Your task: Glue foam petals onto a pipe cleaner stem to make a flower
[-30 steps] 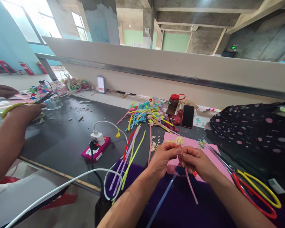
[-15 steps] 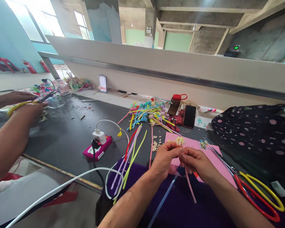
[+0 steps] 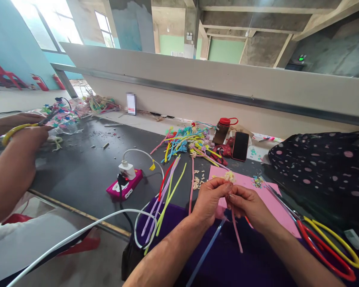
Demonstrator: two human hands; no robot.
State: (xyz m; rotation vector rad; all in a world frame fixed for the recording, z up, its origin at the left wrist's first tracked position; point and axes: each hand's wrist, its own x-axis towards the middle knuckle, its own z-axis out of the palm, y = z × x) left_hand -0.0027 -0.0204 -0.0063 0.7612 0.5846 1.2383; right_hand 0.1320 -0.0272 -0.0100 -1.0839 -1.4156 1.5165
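Note:
Fingertips of my left hand and my right hand meet over the pink sheet, pinching a small flower-like piece between them. Its cream-yellow bumpy head shows above the fingers. Below my right hand hangs a pink fuzzy stem, which looks like pipe cleaner; my fingers hide where it joins the head. Under my hands lie the pink sheet and a bluish translucent stick. Several purple, yellow-green and red pipe cleaners lie left of my left arm.
Scissors with red and yellow handles lie at right, beside a dark patterned bag. Behind are a colourful pipe-cleaner pile, a bottle and a phone. A magenta power strip trails cables. At left, a co-worker's hands hold scissors.
The view has shifted slightly, so everything sits a little further right. My hands keep their pinch, and the hanging pink stem swings a little left. The co-worker's hands have moved slightly.

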